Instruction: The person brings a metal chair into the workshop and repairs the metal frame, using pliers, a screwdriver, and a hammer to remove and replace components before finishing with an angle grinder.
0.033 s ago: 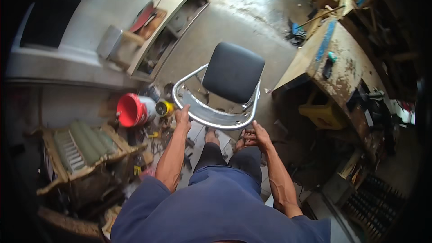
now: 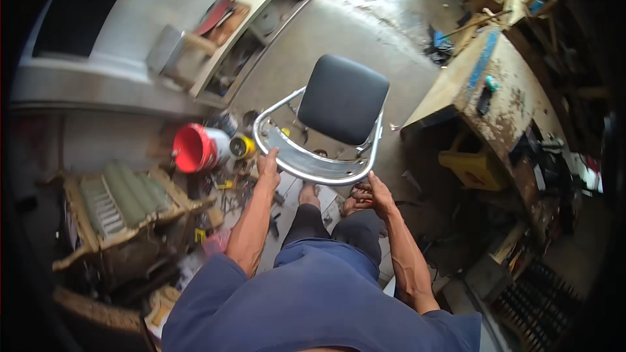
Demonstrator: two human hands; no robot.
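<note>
A chair with a black cushion and a curved chrome tube frame is in front of me. Its curved end, with a bare metal strip holed near its ends, is nearest my body. My left hand grips the left part of that curve, thumb on the tube. My right hand is at the right part, its thumb against the tube and its fingers curled just below. My bare feet show beneath the chair.
A low cabinet stands front-left. A red-and-white bucket, yellow can, worn green-padded furniture and scattered tools crowd my left. At right stand a peeling wooden bench, yellow container and piled wood.
The chair sits slightly higher and farther right in the picture, as do the surroundings, so the view has shifted a little. Both my hands stay at the chair's tube.
</note>
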